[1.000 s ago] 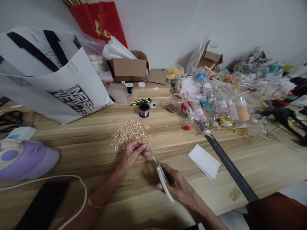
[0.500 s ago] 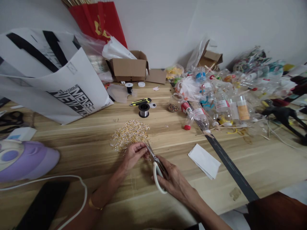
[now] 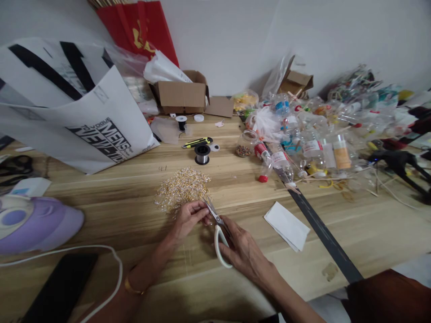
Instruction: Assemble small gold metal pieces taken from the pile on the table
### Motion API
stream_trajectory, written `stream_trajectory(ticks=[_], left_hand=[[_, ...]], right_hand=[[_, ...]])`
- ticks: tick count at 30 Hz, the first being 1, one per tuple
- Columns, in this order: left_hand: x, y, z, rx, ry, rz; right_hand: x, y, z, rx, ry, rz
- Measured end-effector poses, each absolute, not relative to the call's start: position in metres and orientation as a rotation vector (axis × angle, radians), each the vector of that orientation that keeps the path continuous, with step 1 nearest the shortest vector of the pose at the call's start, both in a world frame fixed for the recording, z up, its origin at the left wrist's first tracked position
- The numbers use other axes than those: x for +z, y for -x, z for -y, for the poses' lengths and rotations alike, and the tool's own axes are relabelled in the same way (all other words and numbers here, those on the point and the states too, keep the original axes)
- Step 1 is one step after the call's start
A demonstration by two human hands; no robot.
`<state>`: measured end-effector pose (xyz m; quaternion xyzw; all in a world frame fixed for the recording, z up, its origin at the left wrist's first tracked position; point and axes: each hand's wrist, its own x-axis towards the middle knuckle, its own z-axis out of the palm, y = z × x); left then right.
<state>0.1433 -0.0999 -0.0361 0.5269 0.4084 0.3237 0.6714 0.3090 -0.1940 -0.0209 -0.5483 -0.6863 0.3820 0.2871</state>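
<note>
Near the middle of the table, my left hand (image 3: 192, 216) is closed in a pinch on what looks like a thin beaded string, mostly hidden by the fingers. Faint thread-like lines trail below it. My right hand (image 3: 245, 244) grips scissors (image 3: 219, 244) with white handles, a thumb through one loop. Their blades point up and left, right beside my left fingertips; whether they touch the string I cannot tell. A heap of gold and silver beaded strands (image 3: 183, 188) lies just beyond my left hand.
Beyond the heap are a spool of clear line (image 3: 202, 155) and a yellow-black utility knife (image 3: 195, 143). Folded white paper (image 3: 287, 226) lies to the right. Plastic bottles (image 3: 311, 150) crowd the back right. A white bag (image 3: 101, 116) and purple device (image 3: 50, 224) stand left.
The scissors and my right hand have shifted very slightly up and left. My left hand stays in nearly the same place, still pinching.
</note>
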Motion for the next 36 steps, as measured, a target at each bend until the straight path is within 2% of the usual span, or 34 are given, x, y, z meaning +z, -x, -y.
stream_trajectory(ticks=[21, 30, 36], left_hand=[[-0.039, -0.143, 0.098, 0.714, -1.171, -0.889], [-0.038, -0.140, 0.095, 0.842, -1.238, -0.980], [-0.038, -0.140, 0.094, 0.875, -1.212, -1.022]], right_hand=[[-0.024, -0.308, 0.199, 1.077, 1.442, 1.799], [-0.016, -0.315, 0.200, 1.110, 1.431, 1.724], [-0.012, -0.318, 0.199, 1.388, 1.352, 1.510]])
